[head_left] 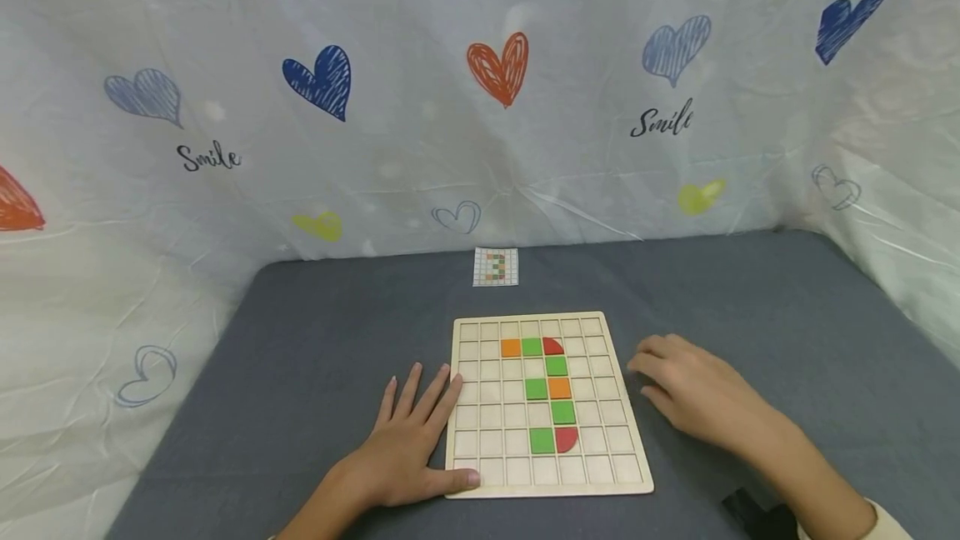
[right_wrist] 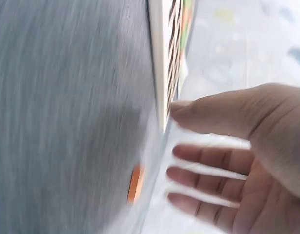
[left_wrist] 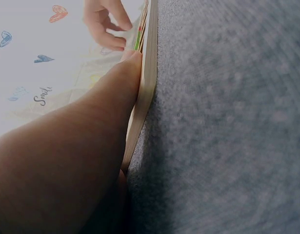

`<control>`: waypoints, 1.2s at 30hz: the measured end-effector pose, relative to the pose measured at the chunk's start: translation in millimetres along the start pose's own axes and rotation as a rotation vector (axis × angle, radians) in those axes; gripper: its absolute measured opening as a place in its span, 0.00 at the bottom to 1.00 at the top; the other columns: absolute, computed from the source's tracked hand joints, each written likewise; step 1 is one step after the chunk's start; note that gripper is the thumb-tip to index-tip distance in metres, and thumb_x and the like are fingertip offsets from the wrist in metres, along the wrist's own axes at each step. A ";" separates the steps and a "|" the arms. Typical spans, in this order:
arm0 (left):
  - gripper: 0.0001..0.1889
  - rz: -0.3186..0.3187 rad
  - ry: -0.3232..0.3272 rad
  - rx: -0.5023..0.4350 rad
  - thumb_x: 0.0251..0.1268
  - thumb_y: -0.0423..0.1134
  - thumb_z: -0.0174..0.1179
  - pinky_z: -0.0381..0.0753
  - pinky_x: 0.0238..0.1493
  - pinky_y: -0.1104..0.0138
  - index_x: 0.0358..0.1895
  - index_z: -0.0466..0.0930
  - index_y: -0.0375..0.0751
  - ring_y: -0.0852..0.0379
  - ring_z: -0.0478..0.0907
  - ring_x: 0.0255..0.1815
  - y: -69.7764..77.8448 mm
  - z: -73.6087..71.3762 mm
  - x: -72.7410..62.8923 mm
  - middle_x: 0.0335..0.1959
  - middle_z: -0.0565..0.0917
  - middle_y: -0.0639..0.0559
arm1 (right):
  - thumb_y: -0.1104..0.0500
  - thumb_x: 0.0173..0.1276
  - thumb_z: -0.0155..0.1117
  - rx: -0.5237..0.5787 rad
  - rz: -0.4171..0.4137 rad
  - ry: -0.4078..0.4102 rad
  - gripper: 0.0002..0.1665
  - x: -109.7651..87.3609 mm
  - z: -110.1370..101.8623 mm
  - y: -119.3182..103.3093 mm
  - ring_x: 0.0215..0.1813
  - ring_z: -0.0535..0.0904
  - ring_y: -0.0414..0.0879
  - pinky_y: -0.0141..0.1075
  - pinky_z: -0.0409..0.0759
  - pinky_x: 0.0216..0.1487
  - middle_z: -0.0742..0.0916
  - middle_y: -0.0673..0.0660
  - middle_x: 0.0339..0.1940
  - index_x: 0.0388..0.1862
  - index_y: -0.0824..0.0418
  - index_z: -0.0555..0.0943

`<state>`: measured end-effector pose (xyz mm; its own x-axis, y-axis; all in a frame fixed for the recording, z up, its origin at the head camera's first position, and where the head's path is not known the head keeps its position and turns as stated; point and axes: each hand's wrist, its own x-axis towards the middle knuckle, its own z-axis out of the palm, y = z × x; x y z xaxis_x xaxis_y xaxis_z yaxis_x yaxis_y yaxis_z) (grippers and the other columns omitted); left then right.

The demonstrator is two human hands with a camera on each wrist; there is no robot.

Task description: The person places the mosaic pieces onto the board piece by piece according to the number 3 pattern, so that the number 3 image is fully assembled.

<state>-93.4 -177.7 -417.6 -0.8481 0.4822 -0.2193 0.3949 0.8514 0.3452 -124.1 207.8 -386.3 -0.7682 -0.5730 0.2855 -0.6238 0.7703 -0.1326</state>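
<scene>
A square wooden grid board [head_left: 491, 444] lies flat on the table, holding several colored tiles in its cells: green and orange squares such as the green tile [head_left: 542, 441], plus red rounded pieces like the red tile [head_left: 566, 439]. My left hand [head_left: 405, 452] rests with fingers spread at the board's left edge, its thumb over the near left corner. To the right of the board, my right hand [head_left: 693, 394] hovers with loosely bent fingers and nothing in them. Near it, the right wrist view shows a loose orange tile [right_wrist: 135, 184] on the table; the head view hides it.
A small card [head_left: 496, 267] printed with a colored grid pattern lies behind the board. Dark grey cloth [head_left: 337, 340] covers the table. A white curtain [head_left: 405, 148] with printed hearts hangs at the back and sides. Something black [head_left: 759, 515] shows by the right forearm.
</scene>
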 end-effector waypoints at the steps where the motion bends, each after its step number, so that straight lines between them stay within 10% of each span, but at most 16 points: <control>1: 0.59 -0.003 -0.001 -0.001 0.55 0.83 0.48 0.25 0.70 0.36 0.83 0.39 0.52 0.40 0.24 0.80 0.3 -0.3 -0.4 0.83 0.38 0.51 | 0.66 0.54 0.79 -0.025 0.034 -0.029 0.17 -1.7 -1.7 6.5 0.48 0.80 0.54 0.49 0.81 0.43 0.84 0.57 0.48 0.44 0.60 0.86; 8: 0.59 0.000 0.001 -0.002 0.56 0.82 0.48 0.26 0.70 0.36 0.83 0.39 0.52 0.40 0.24 0.80 0.4 0.3 -0.8 0.83 0.38 0.51 | 0.68 0.53 0.80 -0.039 0.126 -0.138 0.23 -7.7 -2.7 30.5 0.46 0.82 0.61 0.53 0.81 0.42 0.84 0.62 0.47 0.48 0.64 0.84; 19: 0.59 0.005 0.008 0.005 0.55 0.82 0.48 0.25 0.70 0.36 0.83 0.39 0.52 0.39 0.24 0.80 0.3 -1.0 0.7 0.83 0.38 0.50 | 0.73 0.51 0.77 -0.045 0.027 0.008 0.17 -4.8 5.0 35.0 0.28 0.71 0.43 0.42 0.74 0.29 0.76 0.45 0.25 0.28 0.56 0.78; 36: 0.60 0.009 0.018 0.022 0.55 0.83 0.47 0.26 0.70 0.36 0.83 0.39 0.52 0.39 0.24 0.80 -0.3 2.0 0.2 0.83 0.38 0.50 | 0.71 0.52 0.72 0.097 0.047 -0.096 0.18 -3.7 -5.8 17.4 0.35 0.75 0.39 0.40 0.78 0.33 0.80 0.44 0.35 0.42 0.57 0.86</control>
<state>-93.0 -177.5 -419.5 -0.8505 0.4865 -0.1998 0.4102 0.8514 0.3270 -131.3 224.9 -384.2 -0.8040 -0.5648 0.1857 -0.5945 0.7687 -0.2358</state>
